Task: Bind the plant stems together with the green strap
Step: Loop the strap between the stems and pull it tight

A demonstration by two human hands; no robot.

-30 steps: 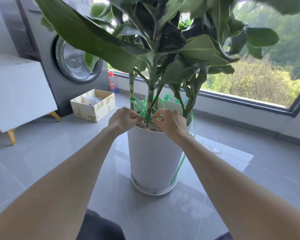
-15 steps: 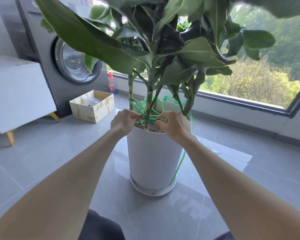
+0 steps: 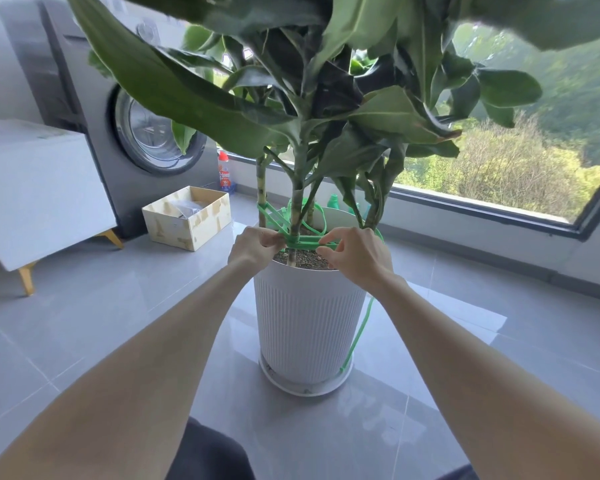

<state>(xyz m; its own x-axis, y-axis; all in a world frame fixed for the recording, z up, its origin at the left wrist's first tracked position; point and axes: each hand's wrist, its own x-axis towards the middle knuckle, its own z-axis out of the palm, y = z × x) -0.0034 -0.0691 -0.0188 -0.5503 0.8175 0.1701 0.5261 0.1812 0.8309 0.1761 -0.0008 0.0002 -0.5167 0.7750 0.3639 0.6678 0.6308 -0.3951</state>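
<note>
**Pinched on both sides**

Green strap is looped round plant stems just above soil in white pot. It is pinched by left hand w/ curled fingers & by right hand btwn thumb & forefinger.

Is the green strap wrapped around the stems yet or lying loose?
Wrapped: the green strap loops the plant stems above the soil, left hand and right hand pinching it; knotted, cannot tell.
</note>
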